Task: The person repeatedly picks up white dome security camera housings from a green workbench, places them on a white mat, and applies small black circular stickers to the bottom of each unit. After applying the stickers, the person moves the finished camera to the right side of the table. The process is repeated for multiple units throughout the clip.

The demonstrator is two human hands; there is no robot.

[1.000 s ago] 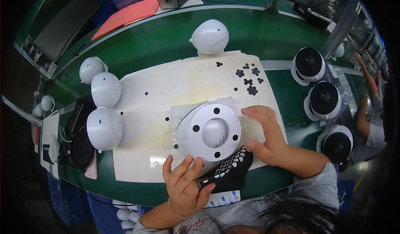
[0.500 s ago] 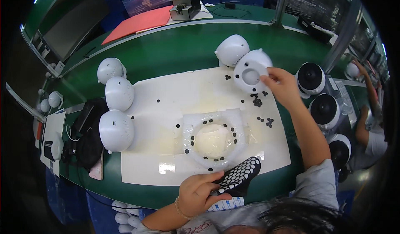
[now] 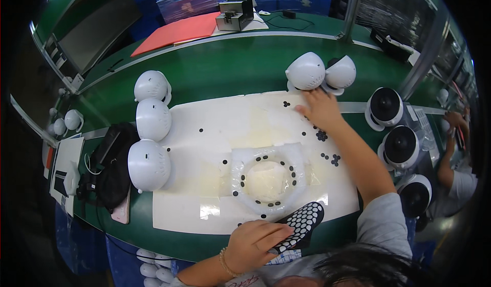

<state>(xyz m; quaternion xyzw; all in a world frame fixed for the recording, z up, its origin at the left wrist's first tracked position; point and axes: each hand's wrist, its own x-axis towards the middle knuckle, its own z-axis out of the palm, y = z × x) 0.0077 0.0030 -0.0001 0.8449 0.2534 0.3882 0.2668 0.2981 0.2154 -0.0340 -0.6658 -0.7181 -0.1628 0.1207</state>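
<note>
My left hand [image 3: 258, 243] is closed on a black sheet [image 3: 299, 225] covered with pale round dots, low over the table's near edge. My right hand [image 3: 323, 110] reaches to the far right with its fingers apart. Its fingertips are at the foot of two rounded white camera housings, one [image 3: 306, 71] facing away and one [image 3: 341, 73] turned sideways with a dark front. Nearest me on the white board [image 3: 189, 205] lies a foam ring [image 3: 240, 162] under clear film, with small black pads [image 3: 292, 168] around its opening.
Several white housings [image 3: 148, 164] stand in a row at the left. Black-fronted white cameras [image 3: 400, 146] line the right side. Loose black pads [image 3: 321, 135] dot the board. A black bag [image 3: 112, 169] lies at far left; a person's arm [image 3: 450, 154] shows at far right.
My right hand has set the white camera housing it held upright beside the other one and let go. My left hand keeps the dotted sheet. The whole view has shifted slightly.
</note>
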